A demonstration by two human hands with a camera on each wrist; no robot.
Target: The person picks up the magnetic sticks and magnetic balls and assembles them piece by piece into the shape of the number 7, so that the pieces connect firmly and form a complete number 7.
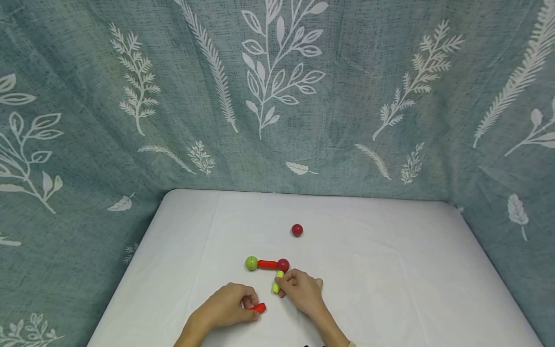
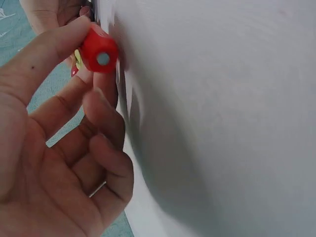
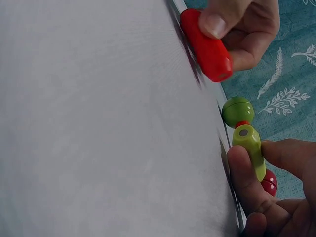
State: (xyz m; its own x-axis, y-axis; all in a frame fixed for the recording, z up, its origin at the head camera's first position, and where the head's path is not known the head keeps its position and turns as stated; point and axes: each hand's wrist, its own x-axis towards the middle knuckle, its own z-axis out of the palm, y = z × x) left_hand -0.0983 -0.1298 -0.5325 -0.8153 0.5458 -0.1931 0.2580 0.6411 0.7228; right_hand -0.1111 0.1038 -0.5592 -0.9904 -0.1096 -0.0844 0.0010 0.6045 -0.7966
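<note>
Left fingers [image 2: 59, 106] pinching red rod [image 1: 259, 308], right fingers [image 3: 289, 154] pinching lime rod [image 3: 250, 147], white-clothed table [image 1: 390, 270], leaf-patterned teal fabric [image 1: 347, 96] beyond

Three balls [image 1: 297, 230], red stick [image 1: 267, 264] on white table [image 1: 381, 270]

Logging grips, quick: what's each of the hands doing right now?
Left hand: closed, holding a red rod between thumb and fingers.
Right hand: closed, pinching a yellow-green rod.

White tabletop [image 1: 390, 270], leaf-patterned teal fabric [image 1: 277, 154] behind it and along 2 sides.
</note>
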